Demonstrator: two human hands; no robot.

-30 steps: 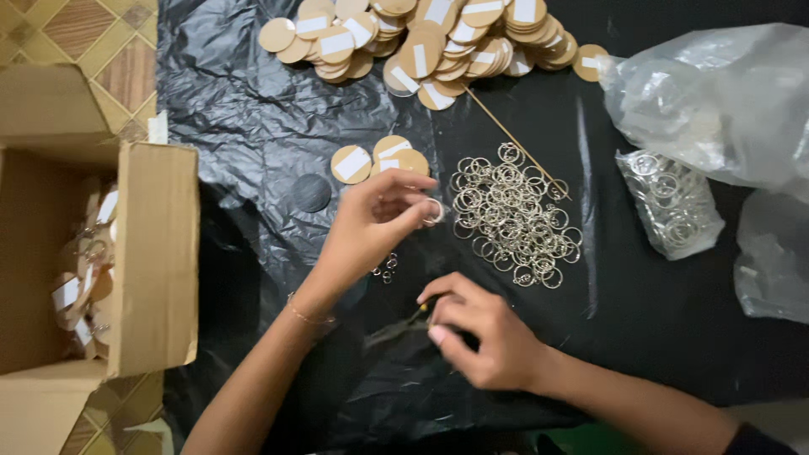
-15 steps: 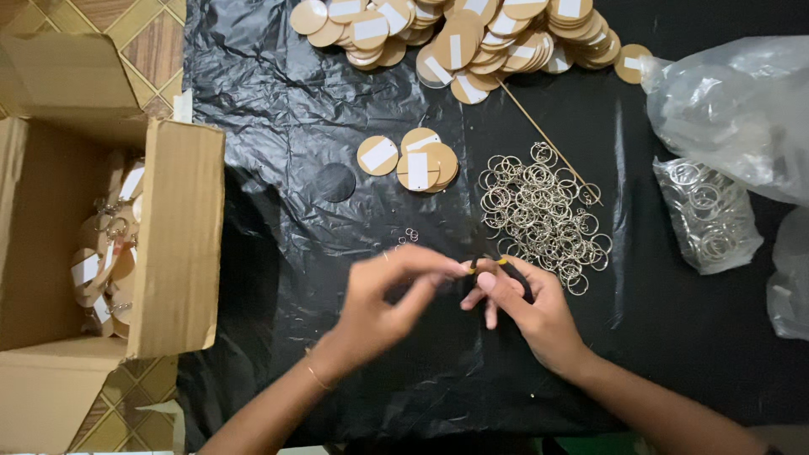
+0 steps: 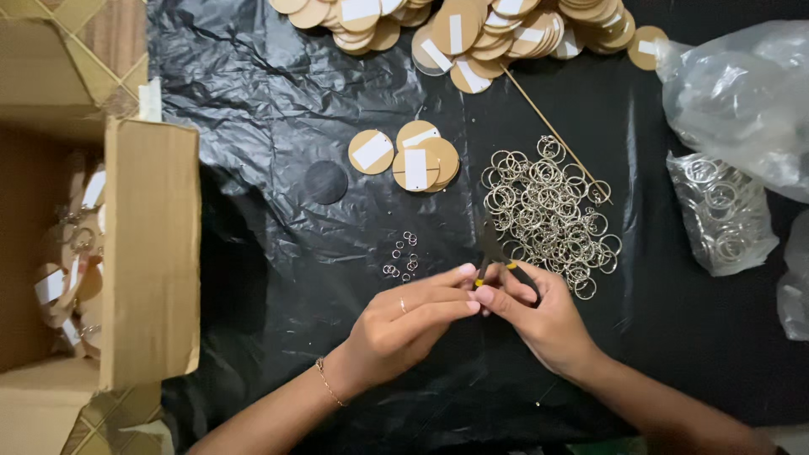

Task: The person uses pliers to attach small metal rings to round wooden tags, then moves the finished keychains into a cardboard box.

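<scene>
My right hand (image 3: 543, 316) grips small pliers (image 3: 493, 248) with black and yellow handles, their jaws pointing away from me. My left hand (image 3: 404, 324) meets it at the fingertips, pinching something small that I cannot make out. Just beyond the hands lies a heap of silver key rings (image 3: 548, 211). A cluster of tiny jump rings (image 3: 403, 257) sits left of the pliers. A few round wooden discs (image 3: 413, 156) with white labels lie further up on the black plastic sheet (image 3: 253, 101).
A large pile of labelled wooden discs (image 3: 472, 29) runs along the far edge, with a thin wooden stick (image 3: 556, 135) beside it. Clear plastic bags (image 3: 733, 93) of rings lie at right. An open cardboard box (image 3: 147, 253) with finished pieces stands at left.
My left hand came back from the ring heap to meet my right hand near me. Both hands now work together at the pliers; the view shifted slightly.
</scene>
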